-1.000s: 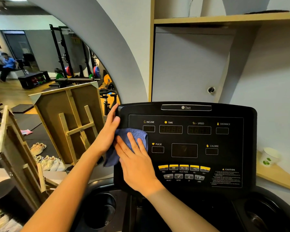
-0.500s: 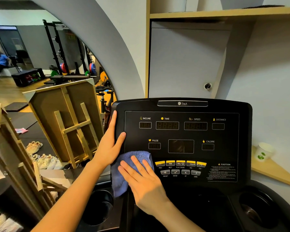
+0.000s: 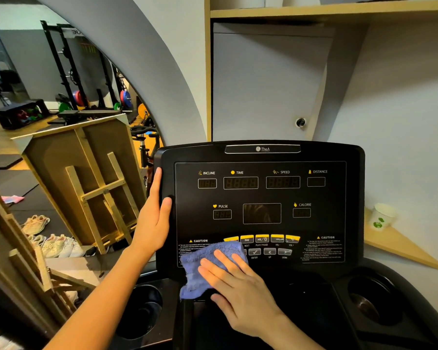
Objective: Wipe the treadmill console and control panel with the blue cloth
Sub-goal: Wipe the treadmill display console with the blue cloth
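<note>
grey walls and a pale wooden shelf [image 3: 339, 7] back the glossy black treadmill console [image 3: 263, 198]. right hand [image 3: 240, 286] presses the fluffy blue cloth [image 3: 205, 263] flat, fingers [image 3: 228, 261] straight and spread, over the lower left of the control panel [image 3: 261, 248] by the yellow buttons [image 3: 262, 238]. left hand [image 3: 154, 221] steadies the console's left edge, fingers extended, thumb on its face. best judged: keep pressure light and even across the raised buttons, sweeping rightward; smooth plastic should wipe easily, terry pile catching seams.
</note>
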`<state>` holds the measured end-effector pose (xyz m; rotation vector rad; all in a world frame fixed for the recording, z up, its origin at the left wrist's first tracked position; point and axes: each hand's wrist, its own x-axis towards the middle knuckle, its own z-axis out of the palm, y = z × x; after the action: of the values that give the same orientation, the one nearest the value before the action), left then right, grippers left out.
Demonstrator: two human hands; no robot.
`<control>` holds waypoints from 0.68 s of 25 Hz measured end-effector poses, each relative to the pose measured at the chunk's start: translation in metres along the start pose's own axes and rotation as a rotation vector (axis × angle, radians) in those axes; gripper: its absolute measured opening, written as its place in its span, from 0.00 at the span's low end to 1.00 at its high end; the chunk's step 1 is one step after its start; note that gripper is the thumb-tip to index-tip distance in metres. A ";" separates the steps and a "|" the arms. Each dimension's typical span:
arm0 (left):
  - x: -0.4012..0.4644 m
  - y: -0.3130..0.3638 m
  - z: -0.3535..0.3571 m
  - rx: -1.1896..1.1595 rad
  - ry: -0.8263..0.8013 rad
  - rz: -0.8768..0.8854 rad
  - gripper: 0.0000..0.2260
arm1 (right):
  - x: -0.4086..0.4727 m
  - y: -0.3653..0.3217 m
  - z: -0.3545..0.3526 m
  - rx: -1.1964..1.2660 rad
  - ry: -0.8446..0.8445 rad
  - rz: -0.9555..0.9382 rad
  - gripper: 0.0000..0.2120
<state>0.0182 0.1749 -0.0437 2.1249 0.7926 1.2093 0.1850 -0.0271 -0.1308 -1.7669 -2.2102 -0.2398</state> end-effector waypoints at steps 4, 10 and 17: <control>0.000 -0.002 0.002 -0.003 0.003 0.004 0.28 | -0.024 0.022 -0.008 -0.063 -0.025 0.029 0.27; 0.000 -0.004 0.002 0.030 0.021 0.021 0.28 | -0.062 0.054 -0.018 -0.082 -0.005 0.090 0.27; -0.002 -0.003 0.004 0.058 0.040 0.037 0.29 | -0.105 0.096 -0.032 -0.082 -0.021 0.167 0.26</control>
<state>0.0206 0.1753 -0.0489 2.1763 0.8187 1.2662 0.3028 -0.1119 -0.1410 -1.9941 -2.0788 -0.2784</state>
